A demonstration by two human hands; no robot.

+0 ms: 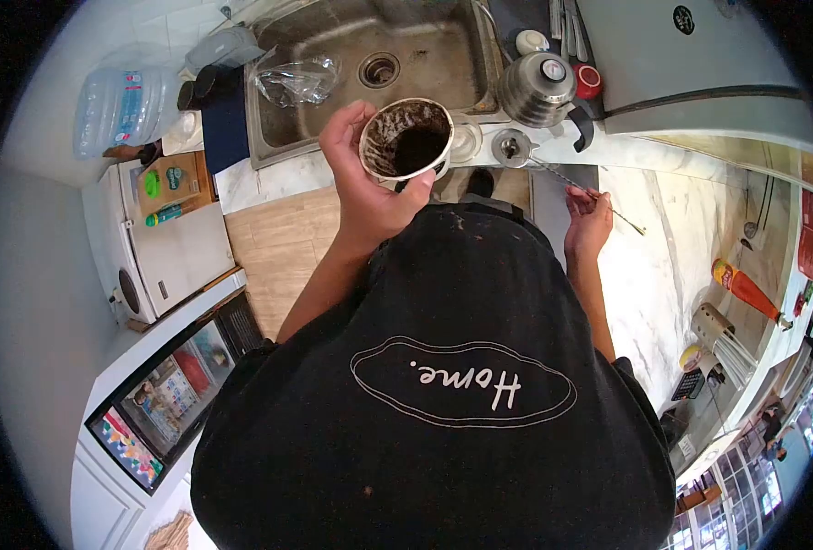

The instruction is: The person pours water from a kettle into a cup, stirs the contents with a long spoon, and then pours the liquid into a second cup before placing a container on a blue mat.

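Note:
Tilted in my left hand (365, 192) is a cup (406, 137), whose inside is smeared with dark brown, grainy residue. Its thumb lies along the lower rim and its fingers are round the left side. My right hand (591, 218) pinches a long thin metal stirring spoon (628, 223), which slants up to a small metal cup (514, 148) on the counter edge. A clear glass or lid (464, 137) stands between the two cups, partly hidden behind the one I hold.
Ahead lies a steel sink (342, 119) with a crumpled clear plastic bag (298, 81). A steel kettle (537, 89) and a red cup (588, 81) stand right of it. A marble counter (668, 238) with a red sauce bottle (748, 291) runs along my right; a large water bottle (124, 112) is far left.

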